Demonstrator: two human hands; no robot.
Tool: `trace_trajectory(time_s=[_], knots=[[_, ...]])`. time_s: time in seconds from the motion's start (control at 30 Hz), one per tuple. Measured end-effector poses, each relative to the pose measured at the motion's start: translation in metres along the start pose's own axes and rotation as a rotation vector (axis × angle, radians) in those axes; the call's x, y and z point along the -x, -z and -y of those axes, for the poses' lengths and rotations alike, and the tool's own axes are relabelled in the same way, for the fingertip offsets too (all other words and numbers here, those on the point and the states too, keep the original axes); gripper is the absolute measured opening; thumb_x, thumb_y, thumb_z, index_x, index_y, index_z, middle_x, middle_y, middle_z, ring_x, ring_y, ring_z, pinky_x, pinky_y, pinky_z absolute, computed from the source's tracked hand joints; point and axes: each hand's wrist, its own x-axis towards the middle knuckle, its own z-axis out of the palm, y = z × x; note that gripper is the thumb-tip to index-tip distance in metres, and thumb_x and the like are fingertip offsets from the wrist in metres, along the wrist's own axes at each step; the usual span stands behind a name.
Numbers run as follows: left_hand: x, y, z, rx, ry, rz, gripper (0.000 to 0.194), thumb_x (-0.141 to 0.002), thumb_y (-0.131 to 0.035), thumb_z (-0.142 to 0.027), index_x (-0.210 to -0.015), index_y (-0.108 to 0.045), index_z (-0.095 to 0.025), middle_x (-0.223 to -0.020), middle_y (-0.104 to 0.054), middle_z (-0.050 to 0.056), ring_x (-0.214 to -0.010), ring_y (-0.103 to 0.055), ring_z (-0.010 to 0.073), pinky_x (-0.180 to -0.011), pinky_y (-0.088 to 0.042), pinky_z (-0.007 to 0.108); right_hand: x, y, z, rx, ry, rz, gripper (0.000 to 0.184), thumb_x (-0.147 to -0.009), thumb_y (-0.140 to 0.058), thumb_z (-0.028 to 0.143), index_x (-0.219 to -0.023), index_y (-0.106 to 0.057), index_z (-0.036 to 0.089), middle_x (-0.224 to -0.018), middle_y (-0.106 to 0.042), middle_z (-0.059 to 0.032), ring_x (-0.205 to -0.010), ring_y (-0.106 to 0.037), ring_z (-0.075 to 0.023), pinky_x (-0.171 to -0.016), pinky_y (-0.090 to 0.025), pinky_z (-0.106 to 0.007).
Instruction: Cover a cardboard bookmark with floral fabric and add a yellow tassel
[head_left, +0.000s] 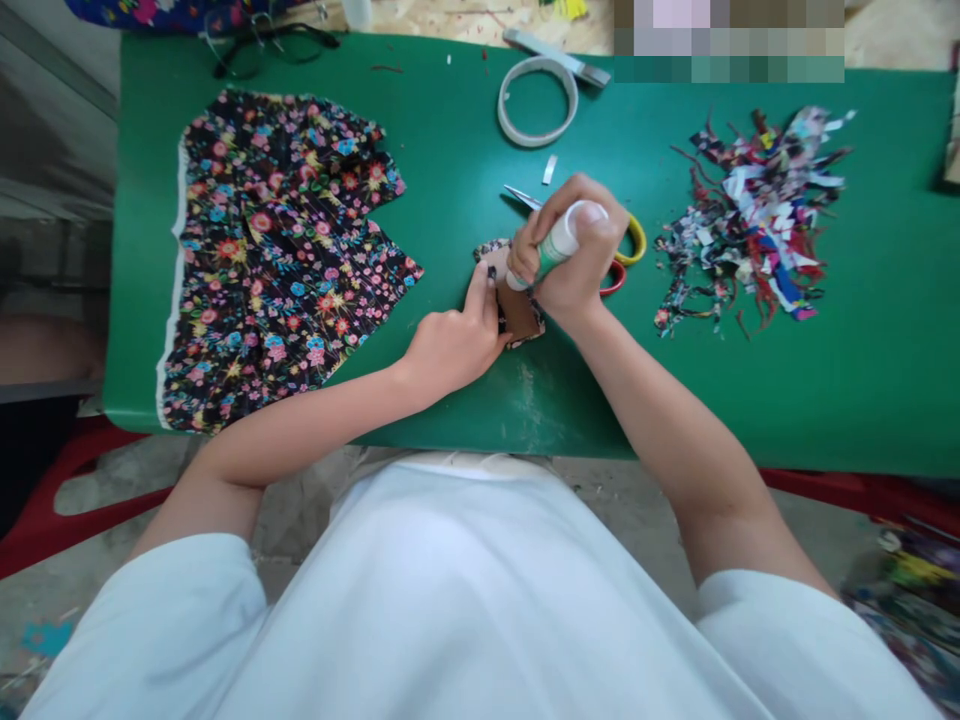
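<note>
My right hand (577,240) is wrapped round a white glue bottle (556,243) with a green label, tilted with its lower end down at a small brown cardboard piece (520,312). Black floral fabric borders the cardboard's edges. My left hand (461,340) holds this piece against the table, its fingers pressing on the left side and thumb at the near edge. Behind my right hand lie scissors (636,240) with yellow and red handles, partly hidden, their blades pointing left. A large black floral fabric sheet (289,260) lies to the left of my hands.
On the green table (885,370), a heap of fabric scraps (757,220) lies at right. A tape roll (502,105) and a grey cutter knife (559,58) are at the back. Eyeglasses (274,42) rest at the back left. Red chairs (97,500) stand near the front edge.
</note>
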Motion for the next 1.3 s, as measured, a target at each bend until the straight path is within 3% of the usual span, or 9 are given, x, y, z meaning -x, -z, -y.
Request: trace_trajectory(time_s=[0.23,0.5,0.6,0.7,0.77,0.9,1.07,1.17,1.3], knots=[[0.0,-0.003,0.001,-0.036,-0.019,-0.028,0.066,-0.103,-0.032,-0.037,-0.161,-0.029,-0.003,-0.169,-0.016,0.028,-0.086,-0.076,0.0245,-0.066,-0.058,0.034,0.04,0.016,0.022,-0.175,0.052,0.047,0.039,-0.086,-0.061,0.053,-0.059,-0.052,0.026,-0.039,-0.039,0.0059,-0.027,-0.027,-0.0104,-0.029,-0.02,-0.029],[0.001,-0.006,0.001,-0.035,-0.02,-0.052,0.066,-0.104,-0.032,-0.038,-0.161,-0.029,-0.005,-0.169,-0.018,0.027,-0.085,-0.076,0.0235,-0.064,-0.057,0.033,0.055,0.029,0.026,-0.126,0.1,0.13,0.048,-0.08,-0.071,0.066,-0.064,-0.05,0.026,-0.042,-0.04,0.0073,-0.03,-0.034,-0.0108,-0.033,-0.03,-0.028],[0.001,-0.005,0.002,-0.026,-0.021,-0.051,0.066,-0.104,-0.031,-0.038,-0.161,-0.029,-0.005,-0.169,-0.019,0.027,-0.086,-0.076,0.0244,-0.065,-0.058,0.034,0.058,0.037,0.025,0.1,0.095,0.084,0.041,-0.079,-0.077,0.056,-0.066,-0.051,0.027,-0.047,-0.047,0.0057,-0.037,-0.045,-0.0145,-0.041,-0.04,-0.033],[0.001,-0.005,0.003,-0.017,-0.026,-0.059,0.066,-0.104,-0.031,-0.039,-0.161,-0.03,-0.005,-0.169,-0.02,0.027,-0.086,-0.076,0.0256,-0.064,-0.058,0.035,0.06,0.047,0.038,0.499,0.123,0.076,0.042,-0.084,-0.067,0.064,-0.065,-0.055,0.028,-0.067,-0.065,-0.0038,-0.061,-0.064,-0.0226,-0.061,-0.054,-0.043],[0.001,-0.006,0.003,-0.012,-0.031,-0.071,0.066,-0.104,-0.03,-0.039,-0.16,-0.032,-0.004,-0.169,-0.019,0.026,-0.084,-0.076,0.0261,-0.063,-0.058,0.036,0.063,0.054,0.051,0.779,0.18,0.106,0.05,-0.085,-0.057,0.073,-0.065,-0.059,0.027,-0.074,-0.068,-0.0083,-0.071,-0.066,-0.0254,-0.068,-0.054,-0.045],[0.001,-0.008,0.004,-0.004,-0.032,-0.079,0.066,-0.104,-0.03,-0.04,-0.16,-0.033,-0.004,-0.169,-0.019,0.026,-0.083,-0.076,0.0269,-0.062,-0.057,0.037,0.073,0.069,0.068,0.982,0.184,0.162,0.054,-0.089,-0.05,0.073,-0.072,-0.067,0.024,-0.06,-0.063,-0.0049,-0.053,-0.056,-0.0178,-0.056,-0.044,-0.037],[0.001,-0.007,0.004,0.003,-0.031,-0.067,0.067,-0.104,-0.03,-0.039,-0.159,-0.033,-0.003,-0.169,-0.019,0.026,-0.082,-0.076,0.0274,-0.061,-0.057,0.038,0.075,0.089,0.056,0.699,0.13,-0.104,0.053,-0.091,-0.052,0.069,-0.071,-0.07,0.023,-0.051,-0.054,-0.0016,-0.04,-0.041,-0.0124,-0.044,-0.028,-0.033],[0.002,-0.006,0.004,-0.013,-0.03,-0.069,0.067,-0.104,-0.029,-0.041,-0.159,-0.033,-0.003,-0.169,-0.021,0.025,-0.083,-0.075,0.0272,-0.06,-0.056,0.037,0.06,0.103,0.043,0.437,-0.005,-0.272,0.049,-0.093,-0.042,0.068,-0.08,-0.064,0.026,-0.055,-0.048,0.0001,-0.042,-0.041,-0.0137,-0.046,-0.032,-0.033],[0.003,-0.001,0.004,-0.054,-0.021,-0.064,0.067,-0.104,-0.028,-0.043,-0.158,-0.037,-0.004,-0.17,-0.022,0.023,-0.081,-0.075,0.0261,-0.061,-0.054,0.037,0.033,0.111,0.041,-0.013,-0.191,-0.421,0.027,-0.075,-0.062,0.053,-0.086,-0.061,0.028,-0.066,-0.057,-0.0004,-0.061,-0.058,-0.0176,-0.058,-0.045,-0.034]])
